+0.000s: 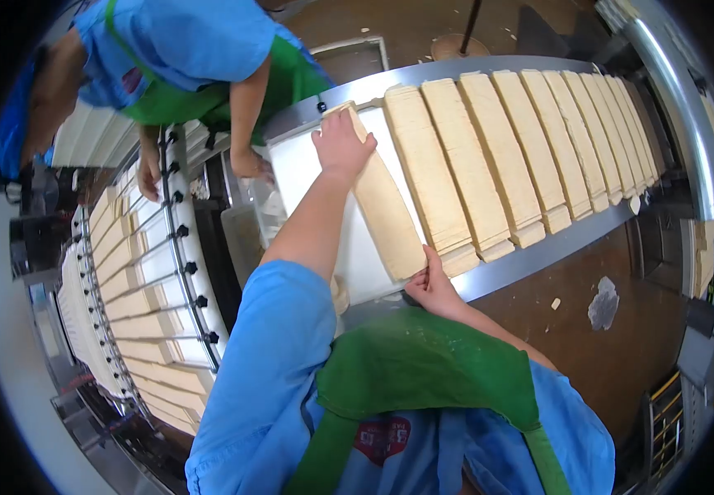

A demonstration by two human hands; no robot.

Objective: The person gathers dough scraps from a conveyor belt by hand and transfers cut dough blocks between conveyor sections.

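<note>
A long, pale yellow strip (387, 216), like a stack of tofu sheets, lies slantwise on the white surface at the left end of the metal table. My left hand (343, 144) reaches over its far end, fingers bent round the edge. At the near right corner of the same strip, my right hand (434, 285) grips the edge between thumb and fingers. Just right of it begins a row of similar strips (431, 169) laid side by side, with layered edges showing at their near ends.
Another person (184, 58) in blue and green stands at the upper left, hands near a conveyor (147, 280) with bars and more pale pieces. The metal table (505, 268) runs to the right. A clear plastic scrap (603, 304) lies on the brown floor.
</note>
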